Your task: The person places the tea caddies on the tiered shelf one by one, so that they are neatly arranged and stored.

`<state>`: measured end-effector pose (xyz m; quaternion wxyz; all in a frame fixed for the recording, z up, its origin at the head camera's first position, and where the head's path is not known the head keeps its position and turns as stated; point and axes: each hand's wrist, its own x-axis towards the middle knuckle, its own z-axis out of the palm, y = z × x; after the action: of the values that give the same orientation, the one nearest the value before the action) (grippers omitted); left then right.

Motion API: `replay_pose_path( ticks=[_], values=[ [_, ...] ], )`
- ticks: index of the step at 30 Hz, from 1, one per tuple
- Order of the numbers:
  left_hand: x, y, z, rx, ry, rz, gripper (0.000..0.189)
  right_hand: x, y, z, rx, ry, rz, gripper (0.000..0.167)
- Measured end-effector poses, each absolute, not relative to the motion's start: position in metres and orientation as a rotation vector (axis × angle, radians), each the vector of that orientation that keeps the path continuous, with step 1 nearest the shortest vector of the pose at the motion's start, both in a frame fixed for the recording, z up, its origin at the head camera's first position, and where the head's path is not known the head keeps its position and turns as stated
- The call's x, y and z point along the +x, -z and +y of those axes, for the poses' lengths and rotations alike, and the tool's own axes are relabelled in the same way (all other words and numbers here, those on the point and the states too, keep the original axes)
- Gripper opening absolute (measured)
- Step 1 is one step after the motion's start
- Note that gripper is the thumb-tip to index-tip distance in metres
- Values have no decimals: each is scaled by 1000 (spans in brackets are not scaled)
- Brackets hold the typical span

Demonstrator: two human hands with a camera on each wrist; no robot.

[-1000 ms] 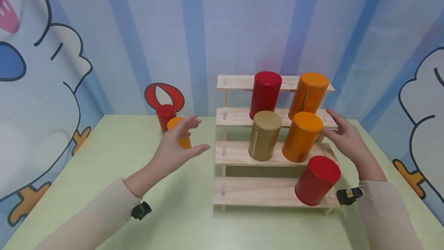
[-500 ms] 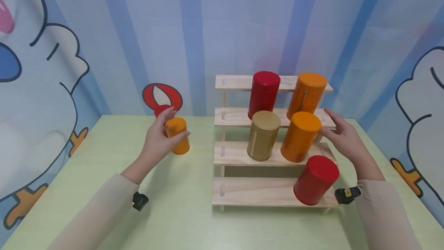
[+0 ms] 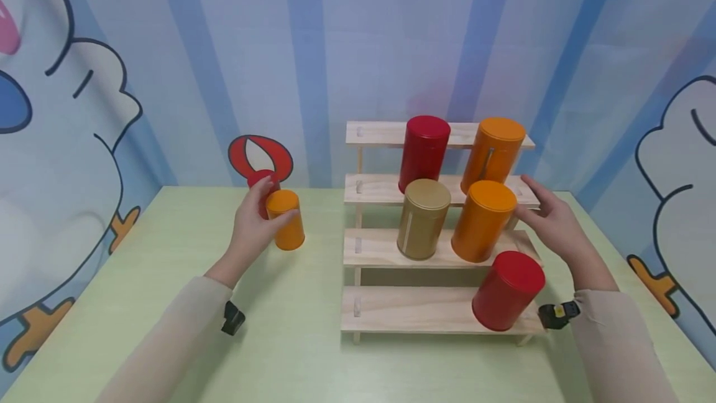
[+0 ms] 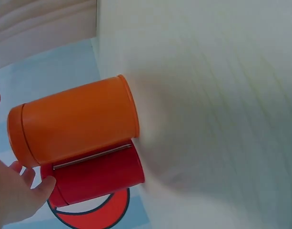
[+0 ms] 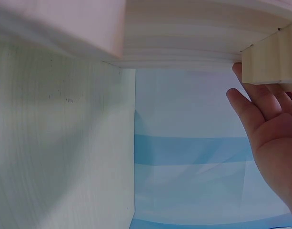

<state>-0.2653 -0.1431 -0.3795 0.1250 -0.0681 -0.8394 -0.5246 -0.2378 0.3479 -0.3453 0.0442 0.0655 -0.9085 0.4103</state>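
My left hand (image 3: 248, 226) is spread around the upper part of an upright orange canister (image 3: 289, 235) on the table, thumb in front and fingers on the far side. Just behind it stands a red canister (image 3: 274, 179), mostly covered by the hand in the head view. The left wrist view has the orange canister (image 4: 79, 119) beside the red canister (image 4: 100, 176), fingertips at the red one's lid. My right hand (image 3: 554, 222), fingers extended, is at the right end of the wooden tiered shelf (image 3: 414, 313); fingertips reach behind a wooden piece (image 5: 269, 62) in the right wrist view.
On the shelf's second tier from the top are a red canister (image 3: 423, 157) and an orange canister (image 3: 495, 151). Below them stand a gold canister (image 3: 423, 222) and another orange canister (image 3: 482, 226). The lowest tier bears a red canister (image 3: 508, 294). A striped backdrop (image 3: 369, 48) hangs behind.
My left hand has moved left and come around the orange canister, its fingers now between that canister and the red one. My right hand stays by the shelf end.
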Motion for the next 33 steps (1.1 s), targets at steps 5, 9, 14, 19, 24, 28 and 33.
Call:
replay_pose_path(
  ticks=[5, 9, 14, 19, 24, 28, 33],
  values=[
    [-269, 387, -145, -130, 1560, -2465, 78, -238, 345, 348, 204, -1261, -2772, 74],
    [-271, 391, -146, -102, 1590, -2468, 78, -237, 345, 347, 196, -1267, -2774, 74],
    [-273, 396, -146, -72, 1622, -2485, 80, -238, 345, 347, 184, -1271, -2779, 74],
    [-278, 404, -147, -29, 1655, -2510, 82, -237, 345, 346, 182, -1271, -2777, 74],
    [-280, 409, -146, 17, 1672, -2518, 80, -236, 344, 345, 180, -1281, -2777, 74],
    [-280, 410, -144, 30, 1681, -2517, 79, -237, 344, 346, 182, -1278, -2778, 74],
    [-280, 413, -143, 35, 1681, -2530, 76, -237, 345, 347, 172, -1276, -2781, 75]
  ],
)
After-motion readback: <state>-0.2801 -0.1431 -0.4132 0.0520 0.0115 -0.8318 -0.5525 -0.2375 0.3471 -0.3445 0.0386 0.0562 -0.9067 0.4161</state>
